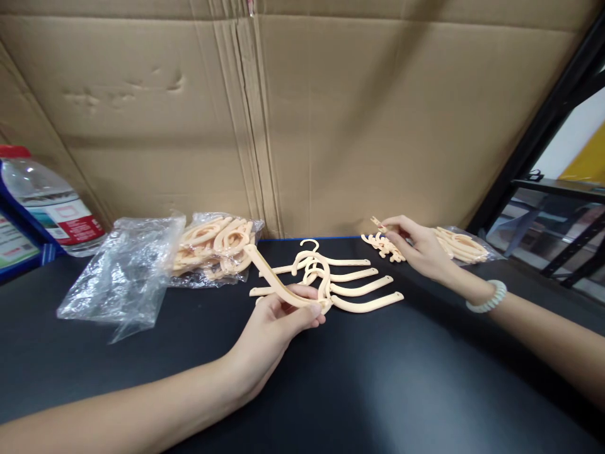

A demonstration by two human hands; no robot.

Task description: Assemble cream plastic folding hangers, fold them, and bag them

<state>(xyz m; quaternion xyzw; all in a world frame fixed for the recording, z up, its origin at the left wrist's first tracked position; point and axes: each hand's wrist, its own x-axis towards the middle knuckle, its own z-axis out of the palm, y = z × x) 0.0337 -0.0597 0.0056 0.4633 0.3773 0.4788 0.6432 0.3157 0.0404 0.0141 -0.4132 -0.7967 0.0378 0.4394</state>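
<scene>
My left hand (288, 318) is closed around a cream plastic hanger arm (271, 277), its free end tilted up to the left. Just behind and to the right of that hand, several cream hangers (352, 275) with hooks lie in a row on the black tabletop (378, 384). Farther right, my right hand (416, 246) pinches a small cream clip-like piece (377, 222) between thumb and fingers. Beneath it lies a pile of similar small pieces (385, 248). The hand partly hides that pile.
At the left, a clear bag of hanger parts (217, 243) lies beside a crumpled plastic bag (125, 271). A red-capped bottle (51, 202) stands at far left. Another bag of parts (460, 246) is at right. Cardboard (378, 113) walls off the back; a black metal frame (534, 126) rises at right.
</scene>
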